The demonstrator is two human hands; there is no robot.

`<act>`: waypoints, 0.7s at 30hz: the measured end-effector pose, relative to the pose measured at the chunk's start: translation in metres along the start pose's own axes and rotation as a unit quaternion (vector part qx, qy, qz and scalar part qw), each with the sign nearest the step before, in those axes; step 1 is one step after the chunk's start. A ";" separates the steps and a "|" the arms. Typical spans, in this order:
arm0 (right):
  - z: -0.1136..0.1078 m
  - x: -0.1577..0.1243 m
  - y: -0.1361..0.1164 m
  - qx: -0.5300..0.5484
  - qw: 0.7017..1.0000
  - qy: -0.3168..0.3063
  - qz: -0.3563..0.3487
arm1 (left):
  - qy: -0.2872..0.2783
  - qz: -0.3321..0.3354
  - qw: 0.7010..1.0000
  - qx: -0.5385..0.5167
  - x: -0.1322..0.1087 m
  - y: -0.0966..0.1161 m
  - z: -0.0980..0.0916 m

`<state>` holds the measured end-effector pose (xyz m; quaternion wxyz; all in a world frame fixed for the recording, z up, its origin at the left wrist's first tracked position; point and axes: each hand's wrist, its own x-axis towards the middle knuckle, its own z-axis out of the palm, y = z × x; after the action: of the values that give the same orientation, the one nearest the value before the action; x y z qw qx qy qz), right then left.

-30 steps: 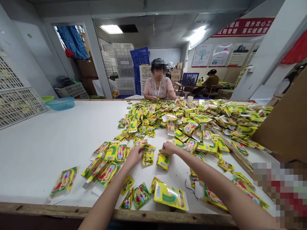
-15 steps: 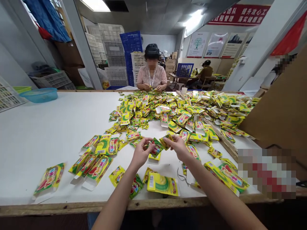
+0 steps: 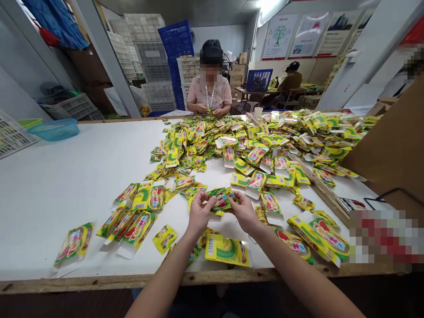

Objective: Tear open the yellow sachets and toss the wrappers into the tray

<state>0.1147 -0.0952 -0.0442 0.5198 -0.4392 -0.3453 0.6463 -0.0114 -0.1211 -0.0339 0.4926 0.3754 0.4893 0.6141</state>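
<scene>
Room: a packing room with posters [image 3: 308,35] on the far wall and stacks of white crates [image 3: 149,53] and blue crates [image 3: 175,39] behind the worktop.
Far side: a co-worker [image 3: 209,90] sits across the worktop, with both of their hands [image 3: 207,109] close together at its far edge. A second seated worker [image 3: 291,81] is further back, at another table, near a blue basket [image 3: 259,80].
Worktop: a long white surface [image 3: 59,185] with a wooden front edge [image 3: 132,279]. A teal plastic basin [image 3: 54,129] stands beyond its far left corner, and a brown cardboard sheet [image 3: 391,141] rises at the right.
Main spread: a wide heap of yellow-and-green sachets [image 3: 212,141] covers the middle and right of the worktop.
Nearer packets: a loose row of sachets [image 3: 139,227] lies left of the hands. A large yellow packet [image 3: 227,250] lies just below them, nearly at the front edge.
Hands: both hands [image 3: 221,212] are raised just above the worktop, almost touching each other, with fingers curled and pinched on one item.
Held item: a green-and-yellow sachet [image 3: 220,198] is gripped between them, its left end in the left hand [image 3: 200,212] and its right end in the right hand [image 3: 244,212].
</scene>
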 end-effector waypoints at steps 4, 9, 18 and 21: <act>0.000 -0.003 -0.003 0.036 0.995 -0.077 0.052 | 0.018 0.025 0.999 0.025 0.002 -0.005 -0.001; 0.001 -0.004 -0.012 -0.005 0.991 -0.128 0.048 | -0.001 0.074 0.984 0.160 0.007 -0.006 -0.003; -0.042 0.024 -0.047 0.035 0.981 0.156 -0.110 | -0.053 -0.007 0.704 0.709 0.013 0.000 0.029; -0.043 0.025 -0.042 0.031 0.985 0.143 -0.093 | -0.101 -0.021 0.685 0.721 0.020 -0.004 0.034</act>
<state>0.1683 -0.0623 -0.0278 0.6353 -0.4769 -0.2867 0.5355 0.0174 -0.0939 -0.0296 0.1291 0.6640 0.7363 0.0199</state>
